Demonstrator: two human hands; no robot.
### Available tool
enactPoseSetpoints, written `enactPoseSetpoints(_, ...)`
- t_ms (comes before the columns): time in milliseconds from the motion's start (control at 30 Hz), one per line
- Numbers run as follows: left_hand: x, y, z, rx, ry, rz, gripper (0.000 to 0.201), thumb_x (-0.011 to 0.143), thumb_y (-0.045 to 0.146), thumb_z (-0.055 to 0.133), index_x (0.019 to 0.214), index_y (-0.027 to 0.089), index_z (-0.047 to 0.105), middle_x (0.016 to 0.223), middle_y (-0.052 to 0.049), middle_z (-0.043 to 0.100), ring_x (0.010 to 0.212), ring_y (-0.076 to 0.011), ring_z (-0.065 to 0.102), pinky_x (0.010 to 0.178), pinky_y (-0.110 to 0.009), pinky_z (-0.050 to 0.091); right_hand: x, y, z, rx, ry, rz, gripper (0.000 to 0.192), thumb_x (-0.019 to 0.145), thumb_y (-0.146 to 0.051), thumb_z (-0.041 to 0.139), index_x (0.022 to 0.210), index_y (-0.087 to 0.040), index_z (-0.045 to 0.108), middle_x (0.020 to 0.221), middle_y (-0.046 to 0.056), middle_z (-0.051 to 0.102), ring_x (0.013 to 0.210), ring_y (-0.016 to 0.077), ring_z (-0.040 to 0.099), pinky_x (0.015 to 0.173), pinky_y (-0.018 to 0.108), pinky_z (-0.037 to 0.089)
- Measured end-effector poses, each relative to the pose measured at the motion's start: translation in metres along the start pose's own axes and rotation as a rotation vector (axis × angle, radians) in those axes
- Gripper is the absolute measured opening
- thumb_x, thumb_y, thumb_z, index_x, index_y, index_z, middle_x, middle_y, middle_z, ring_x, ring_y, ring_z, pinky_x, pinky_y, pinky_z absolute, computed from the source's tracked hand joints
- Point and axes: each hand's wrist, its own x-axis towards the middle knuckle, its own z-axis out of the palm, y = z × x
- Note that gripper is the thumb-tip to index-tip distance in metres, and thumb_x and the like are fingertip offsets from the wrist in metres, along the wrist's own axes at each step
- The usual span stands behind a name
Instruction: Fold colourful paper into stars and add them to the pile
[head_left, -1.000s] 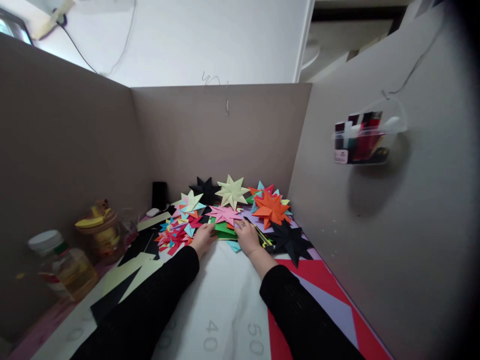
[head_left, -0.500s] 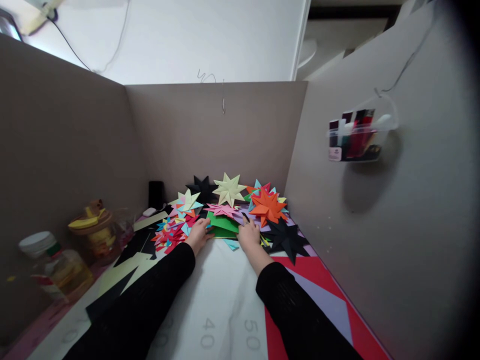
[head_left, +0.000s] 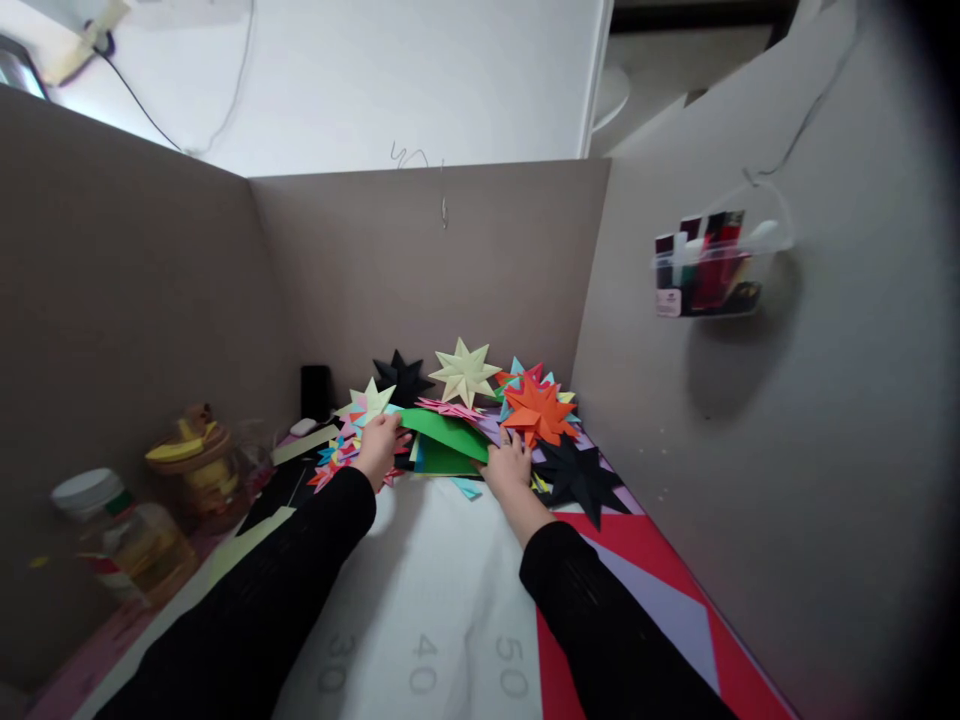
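My left hand [head_left: 380, 448] pinches the left end of a green sheet of paper [head_left: 444, 430], which is raised and bowed. At its right end, my right hand [head_left: 509, 466] closes on the corner, its thumb hidden in part. More sheets [head_left: 448, 459], green on top with other colours along the edge, lie under the raised one. A pink folded paper star [head_left: 450, 408] sits just behind it. To the right of my right hand are an orange star [head_left: 537, 411] and a black star [head_left: 577, 475].
Pale yellow [head_left: 464, 372] and black [head_left: 400, 377] stars stand at the back panel. Small colourful folded pieces crowd my left hand. A bottle [head_left: 129, 540] and a yellow-topped container [head_left: 196, 460] stand left. Red paper [head_left: 559, 650] lies right; a clear basket [head_left: 709, 270] hangs above.
My left hand has moved left and up, drawing the green sheet's left end away from the sheets beneath. My right hand has shifted slightly right. The view has tilted a little.
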Motion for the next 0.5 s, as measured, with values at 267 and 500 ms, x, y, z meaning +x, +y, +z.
enactPoseSetpoints(267, 0.007, 0.048, 0.046, 0.258, -0.132, 0.231, 0.020, 0.064, 0.022, 0.068, 0.054, 0.017, 0.052, 0.051, 0.004, 0.049, 0.054, -0.0116, 0.050, 0.051, -0.021, 0.039, 0.000, 0.001, 0.006, -0.001, 0.011, 0.007, 0.044, 0.077, -0.055, 0.056, 0.106, -0.024, 0.067, 0.146, 0.008, 0.036, 0.127, 0.0318, 0.030, 0.097, 0.047, 0.027)
enactPoseSetpoints(500, 0.025, 0.111, 0.026, 0.433, 0.022, 0.383, 0.029, 0.064, 0.008, 0.065, 0.046, 0.019, 0.045, 0.046, 0.003, 0.040, 0.058, -0.0150, 0.049, 0.054, -0.023, 0.036, -0.001, 0.000, 0.004, 0.014, 0.004, 0.010, 0.044, 0.080, -0.056, 0.052, 0.104, -0.024, 0.069, 0.145, 0.007, 0.037, 0.127, 0.0332, 0.031, 0.096, 0.048, 0.027)
